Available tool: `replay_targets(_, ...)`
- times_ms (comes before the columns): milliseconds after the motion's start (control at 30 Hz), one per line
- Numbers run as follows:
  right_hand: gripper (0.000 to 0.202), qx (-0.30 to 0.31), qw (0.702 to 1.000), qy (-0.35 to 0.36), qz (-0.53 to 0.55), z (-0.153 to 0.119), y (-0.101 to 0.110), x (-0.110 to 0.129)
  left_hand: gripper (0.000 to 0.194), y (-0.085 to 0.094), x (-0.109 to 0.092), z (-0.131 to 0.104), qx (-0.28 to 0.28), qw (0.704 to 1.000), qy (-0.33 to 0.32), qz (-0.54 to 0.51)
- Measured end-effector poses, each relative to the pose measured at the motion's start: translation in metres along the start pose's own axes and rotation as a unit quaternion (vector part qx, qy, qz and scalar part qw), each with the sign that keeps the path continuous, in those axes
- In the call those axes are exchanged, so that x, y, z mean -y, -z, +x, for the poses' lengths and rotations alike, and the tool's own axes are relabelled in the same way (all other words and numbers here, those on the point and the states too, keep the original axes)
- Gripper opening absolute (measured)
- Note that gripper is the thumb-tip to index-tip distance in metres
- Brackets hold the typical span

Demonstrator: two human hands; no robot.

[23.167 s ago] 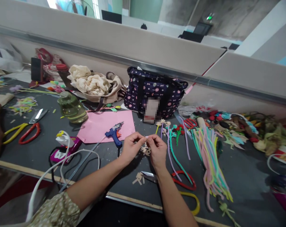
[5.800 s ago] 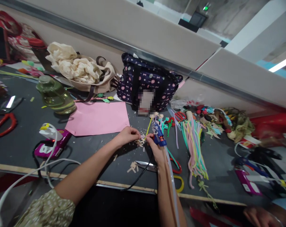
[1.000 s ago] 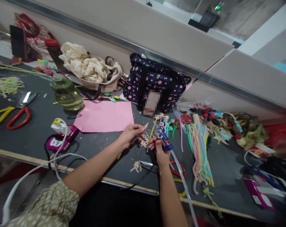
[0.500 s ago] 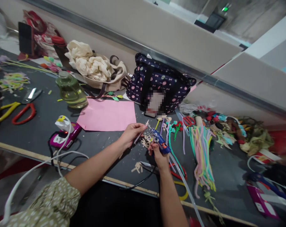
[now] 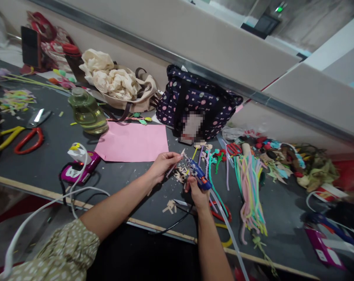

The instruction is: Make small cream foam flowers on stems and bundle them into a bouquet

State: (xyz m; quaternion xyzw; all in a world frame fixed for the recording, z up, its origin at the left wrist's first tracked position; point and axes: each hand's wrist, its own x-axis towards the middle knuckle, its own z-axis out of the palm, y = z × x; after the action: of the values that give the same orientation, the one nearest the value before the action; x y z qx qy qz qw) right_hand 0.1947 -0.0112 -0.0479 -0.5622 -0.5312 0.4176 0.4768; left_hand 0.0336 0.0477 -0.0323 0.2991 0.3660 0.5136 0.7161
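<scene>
Clearly, the dark table (image 5: 291,224) takes up the most room, running beneath everything else. At its back, against the partition, stands the navy patterned bag (image 5: 215,105), with the beige tote (image 5: 137,104) slumped to its left, full of crumpled cream cloth. In front of the tote, the pink sheet (image 5: 133,142) lies flat. Well to the right, the bundle of pastel stems (image 5: 250,191) spreads towards the front edge. The green bottle (image 5: 88,111) stands at the sheet's left corner, and the red-and-yellow scissors (image 5: 33,134) lie open farther left. Another pair of scissors (image 5: 183,205) lies partly under the right forearm. The purple power strip (image 5: 80,171) rests near the sheet's lower left corner, a white plug in it.

Over the middle, the right hand (image 5: 196,191) is closed around the handle of the blue glue gun (image 5: 198,173), fingers curled and partly hidden, its nozzle aimed up and left. The left hand (image 5: 164,166) pinches the thin pinkish stem (image 5: 171,170) between thumb and fingers, with the pale tip (image 5: 183,152) poking out close to the nozzle; whether they touch, I cannot tell. Smallest are the pale strips (image 5: 181,174), scattered on the table just beneath the gun.
</scene>
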Motion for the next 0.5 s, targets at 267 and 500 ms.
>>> replay_targets(267, 0.036, -0.001, 0.999, -0.015, 0.029, -0.0003, -0.0021, -0.0056, 0.036, 0.0004, 0.0004, 0.0012, -0.003, 1.0, -0.003, -0.006)
replay_targets(500, 0.037, -0.003, 0.999, -0.028, 0.024, 0.0005, -0.0028, -0.0079, 0.035, 0.0001, -0.0002, 0.0005, -0.003, 1.0, -0.002, -0.018)
